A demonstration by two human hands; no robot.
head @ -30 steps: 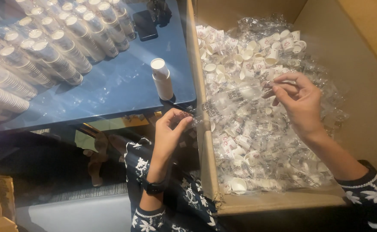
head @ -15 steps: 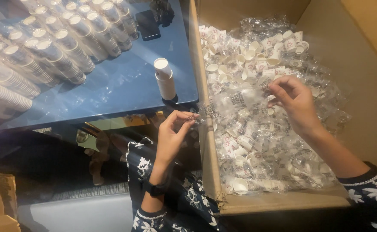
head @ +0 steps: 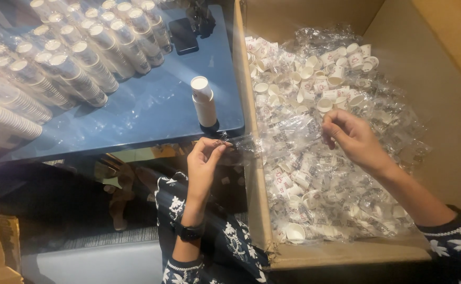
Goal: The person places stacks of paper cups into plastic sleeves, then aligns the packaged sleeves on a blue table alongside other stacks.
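At the centre of the frame, the left hand [head: 205, 160] rises from the lower edge with wrist bent, its fingertips pinched on a clear plastic wrapper [head: 243, 144] at the cardboard box [head: 254, 210] wall. To the right, the right hand [head: 352, 138] reaches in from the lower right, fingers curled closed on more clear wrapping above the heap of small white cups [head: 314, 158]. A short cup stack [head: 204, 102] stands on the blue table [head: 151, 113] just above the left hand.

Dark navy sleeves with white floral print; black watch [head: 190, 232], possibly smartwatch, on left wrist
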